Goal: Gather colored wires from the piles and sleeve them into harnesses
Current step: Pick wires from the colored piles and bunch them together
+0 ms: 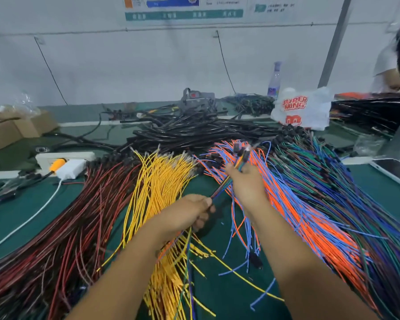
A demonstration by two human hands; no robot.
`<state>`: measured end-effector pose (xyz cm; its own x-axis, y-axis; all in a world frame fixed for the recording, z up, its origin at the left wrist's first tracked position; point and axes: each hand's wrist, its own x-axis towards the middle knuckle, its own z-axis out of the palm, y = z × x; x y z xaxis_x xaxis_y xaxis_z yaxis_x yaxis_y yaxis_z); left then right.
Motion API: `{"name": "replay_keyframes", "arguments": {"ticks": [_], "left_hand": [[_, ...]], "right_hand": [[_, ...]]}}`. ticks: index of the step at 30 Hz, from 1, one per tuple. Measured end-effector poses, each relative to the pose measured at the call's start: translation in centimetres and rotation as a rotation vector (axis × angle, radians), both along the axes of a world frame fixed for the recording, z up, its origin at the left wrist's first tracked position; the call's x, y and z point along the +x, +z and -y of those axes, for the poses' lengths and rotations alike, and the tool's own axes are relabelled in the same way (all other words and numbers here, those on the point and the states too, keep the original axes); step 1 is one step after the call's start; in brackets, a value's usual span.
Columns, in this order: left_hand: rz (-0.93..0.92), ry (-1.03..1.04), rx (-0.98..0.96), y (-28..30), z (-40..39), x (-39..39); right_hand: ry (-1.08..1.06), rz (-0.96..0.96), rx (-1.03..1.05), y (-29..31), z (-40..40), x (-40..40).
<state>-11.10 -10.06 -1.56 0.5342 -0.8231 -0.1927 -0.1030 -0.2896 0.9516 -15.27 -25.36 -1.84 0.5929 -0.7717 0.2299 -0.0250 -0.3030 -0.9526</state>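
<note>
Fingers: left hand and right hand both pinch bundle | bundle above yellow pile | wires light, floppy; grip near connectors

Glossy black sleeving tubes lie beyond matt plastic-coated yellow wires on a smooth green mat.

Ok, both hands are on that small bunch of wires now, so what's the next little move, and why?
Probably slide the left hand up the bunch toward the right hand to even the wires. The right hand grips them just below their dark end caps, the left pinches them lower down, and loose tails trail under it. No sleeve is on them yet.
</note>
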Motion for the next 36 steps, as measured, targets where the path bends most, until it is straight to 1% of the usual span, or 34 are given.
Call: {"name": "replay_keyframes", "arguments": {"ticks": [2,5,8,11,13,14,15,16,17,18,19,20,21,23,24,27,29,32,34,36], "left_hand": [[-0.041,-0.075,0.01,1.0,-1.3,0.4],[-0.025,-0.158,0.046,2.1,-3.0,1.3],[-0.028,-0.219,0.063,3.2,-4.4,2.1],[-0.033,-0.336,0.091,4.8,-5.6,2.5],[-0.013,-0.417,0.125,5.9,-6.0,2.2],[0.021,-0.413,0.135,6.4,-6.0,1.9],[0.075,-0.364,0.121,6.9,-5.9,1.6],[0.159,-0.269,0.078,7.1,-5.7,1.4],[0.291,-0.14,0.021,7.3,-5.4,1.4],[0.465,0.004,-0.033,7.2,-5.2,1.6],[0.641,0.124,-0.073,7.0,-4.8,1.9],[0.77,0.193,-0.087,6.7,-4.4,2.1],[0.861,0.218,-0.057,6.2,-4.0,2.3],[1.011,0.22,0.094,4.3,-2.9,2.3],[1.063,0.216,0.174,2.9,-2.4,2.3],[1.124,0.182,0.337,-1.3,-1.5,2.3],[1.186,0.179,0.375,-2.9,-1.3,2.3],[1.259,0.187,0.325,-3.2,-1.1,2.4],[1.227,0.177,0.297,-3.1,-1.1,2.5],[1.163,0.163,0.252,-3.2,-1.2,2.5]], "right_hand": [[-0.062,0.073,0.04,0.8,1.1,-0.5],[-0.156,0.178,0.055,2.5,2.8,-1.3],[-0.186,0.289,0.098,4.4,4.9,-2.2],[-0.255,0.484,0.194,6.4,5.6,-3.1],[-0.291,0.639,0.297,7.4,5.3,-3.7],[-0.273,0.713,0.384,7.8,5.1,-3.8],[-0.217,0.781,0.493,8.1,4.8,-3.9],[-0.125,0.842,0.616,8.3,4.4,-3.9],[-0.015,0.878,0.726,8.5,3.8,-3.7],[0.091,0.868,0.793,8.5,3.0,-3.4],[0.177,0.811,0.804,8.3,2.1,-2.9],[0.248,0.72,0.769,7.9,0.9,-2.2],[0.31,0.613,0.707,7.2,-0.5,-1.4],[0.398,0.42,0.583,4.7,-3.5,0.3],[0.406,0.34,0.545,3.0,-4.9,1.1],[0.268,0.157,0.511,-1.6,-7.2,2.4],[0.194,0.088,0.447,-3.3,-7.2,2.6],[0.145,0.065,0.331,-4.0,-6.7,2.4],[0.102,0.062,0.26,-4.2,-6.5,2.2],[0.093,0.047,0.24,-4.3,-6.4,2.1]]}}
